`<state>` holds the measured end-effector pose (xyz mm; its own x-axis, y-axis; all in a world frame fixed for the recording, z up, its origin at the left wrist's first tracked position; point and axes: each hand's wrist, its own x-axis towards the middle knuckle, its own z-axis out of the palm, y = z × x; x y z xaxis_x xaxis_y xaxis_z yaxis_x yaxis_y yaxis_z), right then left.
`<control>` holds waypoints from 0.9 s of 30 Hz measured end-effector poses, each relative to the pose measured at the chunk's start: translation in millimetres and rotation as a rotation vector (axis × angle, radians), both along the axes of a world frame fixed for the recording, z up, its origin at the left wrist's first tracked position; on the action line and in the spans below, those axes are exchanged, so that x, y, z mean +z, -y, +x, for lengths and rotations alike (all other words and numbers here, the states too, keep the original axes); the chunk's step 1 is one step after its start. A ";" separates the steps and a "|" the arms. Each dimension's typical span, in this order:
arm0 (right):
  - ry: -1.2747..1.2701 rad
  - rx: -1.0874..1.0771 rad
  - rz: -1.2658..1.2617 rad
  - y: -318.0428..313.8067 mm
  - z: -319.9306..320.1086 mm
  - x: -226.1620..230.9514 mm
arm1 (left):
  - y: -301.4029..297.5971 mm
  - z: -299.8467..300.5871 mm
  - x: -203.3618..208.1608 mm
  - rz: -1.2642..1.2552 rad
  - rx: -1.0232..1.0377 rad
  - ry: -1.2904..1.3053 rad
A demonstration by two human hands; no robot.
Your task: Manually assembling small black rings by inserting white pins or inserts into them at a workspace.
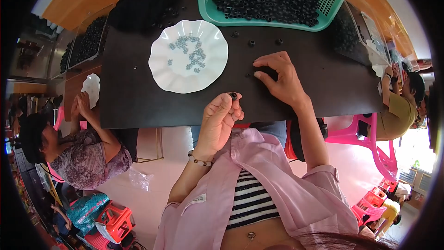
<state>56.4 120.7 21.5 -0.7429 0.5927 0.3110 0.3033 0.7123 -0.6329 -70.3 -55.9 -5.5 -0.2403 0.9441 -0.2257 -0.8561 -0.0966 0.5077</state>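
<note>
Pinched between the thumb and fingers of my left hand [217, 119] is a small round black part [233, 96] with a hole in it, held just above the table's near edge. My right hand [283, 78] hovers over the dark tabletop, thumb and index finger apart with nothing visible between them. A tiny dark piece [248, 75] lies by its thumb tip. To the left, a white scalloped plate [159, 76] carries several small clear pieces [197, 57]. Loose black parts [251, 43] like the held one lie beyond my right hand.
A green basket [202, 7] of black parts stands at the far side. Dark cloth [138, 7] lies at the far left. Clear bins flank the dark table [134, 104]. One person [85, 150] sits at left, another [400, 106] at right by a pink chair [358, 132].
</note>
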 end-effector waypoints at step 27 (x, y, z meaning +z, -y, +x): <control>0.135 0.413 0.416 -12.7 -155.6 8.7 | 12.4 -2.0 -13.4 0.152 -0.030 0.043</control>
<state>-99.2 133.3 30.3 -0.9350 0.0952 0.3417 0.0068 0.9680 -0.2508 -72.4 -68.3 -18.9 -0.2046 0.9748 -0.0890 -0.8804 -0.1435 0.4520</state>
